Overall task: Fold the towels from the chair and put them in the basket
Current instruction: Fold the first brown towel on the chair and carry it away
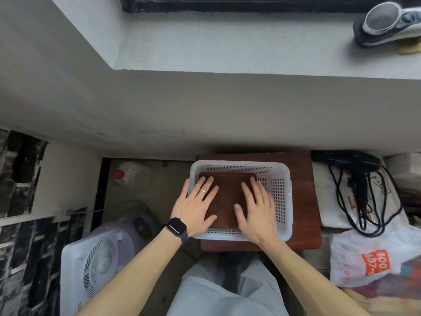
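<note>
A white fan (91,270) stands on the floor at far left, with a red-capped bottle (134,174) beyond it. The left grip (196,208), a watch (177,229) on its wrist, is open, fingers straight and spread, pressing flat on the folded brown towel (227,195), which lies inside the white basket (279,190) toward its left wall; the right grip (257,213) is likewise open, palm down on the towel's right part. The basket sits on a red-brown desk (303,179), with a black hair dryer (350,160) and a white bag (364,258) to the right.
</note>
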